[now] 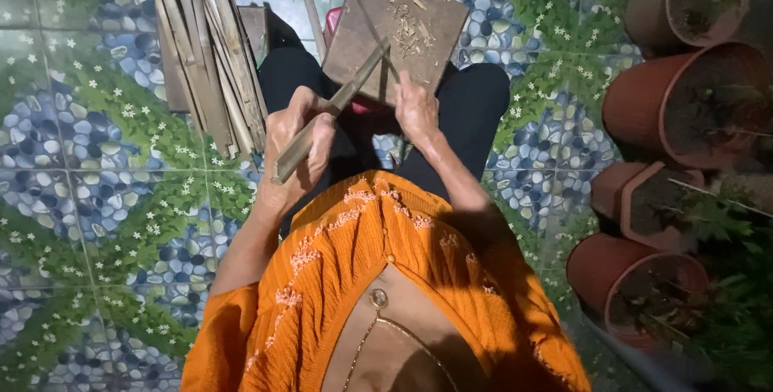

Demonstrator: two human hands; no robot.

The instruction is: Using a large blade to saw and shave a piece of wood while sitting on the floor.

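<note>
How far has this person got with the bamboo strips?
Done so far: only a few shavings lie on the wooden board, so little looks cut yet. In hand: the left hand grips one bamboo strip, its far end resting on the board, while the right hand holds something thin against it; whether that is a blade I cannot tell. Left: a whole bundle of strips waits on the tiled floor.

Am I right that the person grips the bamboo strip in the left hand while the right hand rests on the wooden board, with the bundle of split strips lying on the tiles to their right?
Not quite: the head view shows the bundle of split strips on the tiles to the person's left, not right. The rest holds: the left hand grips the bamboo strip, and the right hand rests on the wooden board.
</note>
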